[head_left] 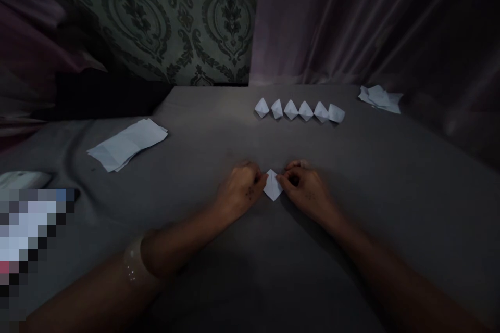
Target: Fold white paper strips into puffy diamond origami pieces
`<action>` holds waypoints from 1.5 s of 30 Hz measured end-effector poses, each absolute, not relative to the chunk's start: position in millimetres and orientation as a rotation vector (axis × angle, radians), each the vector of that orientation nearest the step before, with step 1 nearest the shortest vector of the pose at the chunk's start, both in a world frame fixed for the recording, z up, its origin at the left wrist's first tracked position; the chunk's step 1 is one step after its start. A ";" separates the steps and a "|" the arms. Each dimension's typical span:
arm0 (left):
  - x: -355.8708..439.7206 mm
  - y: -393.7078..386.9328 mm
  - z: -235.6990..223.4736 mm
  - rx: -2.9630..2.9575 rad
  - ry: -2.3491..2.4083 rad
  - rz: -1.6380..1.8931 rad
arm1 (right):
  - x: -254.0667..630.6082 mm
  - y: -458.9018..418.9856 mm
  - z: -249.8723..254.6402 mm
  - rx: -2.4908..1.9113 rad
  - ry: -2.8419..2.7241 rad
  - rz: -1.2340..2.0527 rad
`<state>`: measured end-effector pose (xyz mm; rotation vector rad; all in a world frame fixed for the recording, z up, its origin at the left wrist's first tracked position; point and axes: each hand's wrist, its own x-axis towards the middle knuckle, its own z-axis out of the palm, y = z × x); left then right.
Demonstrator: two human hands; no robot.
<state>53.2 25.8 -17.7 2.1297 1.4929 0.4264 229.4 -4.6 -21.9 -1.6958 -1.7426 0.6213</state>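
Observation:
A small folded white paper piece (272, 185), diamond-shaped, lies on the grey cloth surface (219, 135) between my two hands. My left hand (242, 188) pinches its left edge with fingers closed. From the other side, my right hand (303, 185) pinches the right edge, fingers curled together. A clear bangle sits on my left wrist. Beyond my hands, several finished folded paper pieces (299, 110) lie in a row.
A stack of flat white paper sheets (128, 143) lies to the left. Crumpled white paper scraps (380, 98) sit at the far right by a pink curtain (371, 21). A patterned wall stands behind. A pale object (23, 179) rests at the left edge.

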 end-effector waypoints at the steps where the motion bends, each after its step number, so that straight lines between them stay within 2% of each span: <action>1: 52.9 25.9 -18.9 2.143 1.498 0.430 | 229.6 -4.6 -22.6 -1.694 -1.753 0.616; 22: 54.9 15.2 -4.9 2.384 1.528 0.257 | 226.7 -7.3 -17.9 -1.766 -1.822 0.593; 27: 52.2 14.3 -15.2 2.384 1.492 0.335 | 231.0 -7.9 -19.3 -1.735 -1.848 0.547; 33: 45.1 14.1 -16.7 2.405 1.159 0.465 | 247.7 -3.1 -27.0 -1.657 -1.897 0.603; 40: 42.9 18.6 -10.3 2.622 0.924 0.294 | 253.7 -1.1 -27.4 -1.538 -1.833 0.695; 45: 44.0 10.2 -3.9 2.752 0.973 0.168 | 242.8 -19.0 -21.9 -1.413 -2.025 0.542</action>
